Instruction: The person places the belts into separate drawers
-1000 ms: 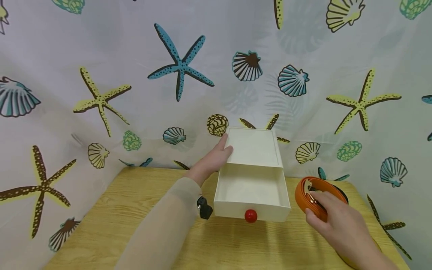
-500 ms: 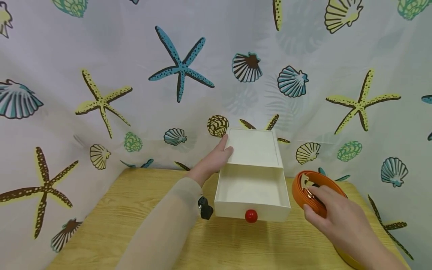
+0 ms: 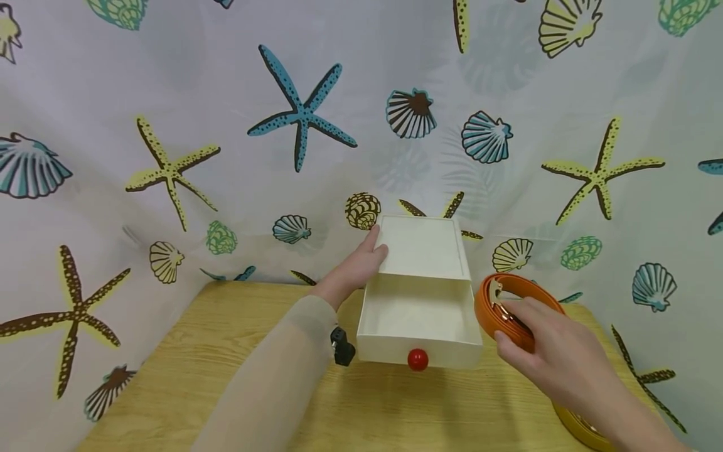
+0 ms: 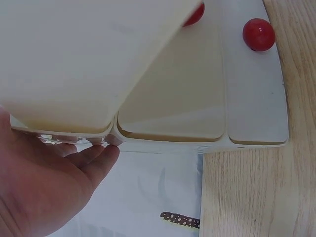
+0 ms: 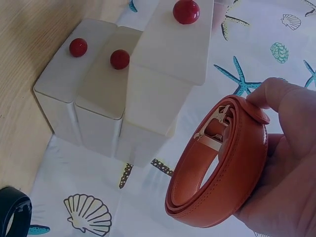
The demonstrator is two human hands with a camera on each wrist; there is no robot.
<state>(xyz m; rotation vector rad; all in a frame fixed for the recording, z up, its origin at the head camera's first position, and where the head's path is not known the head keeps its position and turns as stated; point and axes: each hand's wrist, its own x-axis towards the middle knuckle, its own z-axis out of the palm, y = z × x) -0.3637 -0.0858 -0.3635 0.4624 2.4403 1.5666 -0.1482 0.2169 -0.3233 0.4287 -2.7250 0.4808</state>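
Observation:
A coiled orange leather belt with a gold buckle is held by my right hand, just right of the white drawer unit. In the right wrist view the thumb and fingers pinch the coil at its right edge, off the table. The unit's top drawer, with a red knob, stands pulled out, and no contents show inside. My left hand rests against the unit's left side, its fingers fairly straight. In the left wrist view its fingertips touch the unit's side wall.
A yellow coiled belt lies at the table's right front, partly behind my right forearm. A black coil shows in the right wrist view. Two lower drawers of the unit are pushed in. A patterned curtain hangs behind the wooden table.
My right hand has lifted the orange belt and carried it left toward the pulled-out drawer. More of the yellow belt now shows. My left hand has stayed on the unit.

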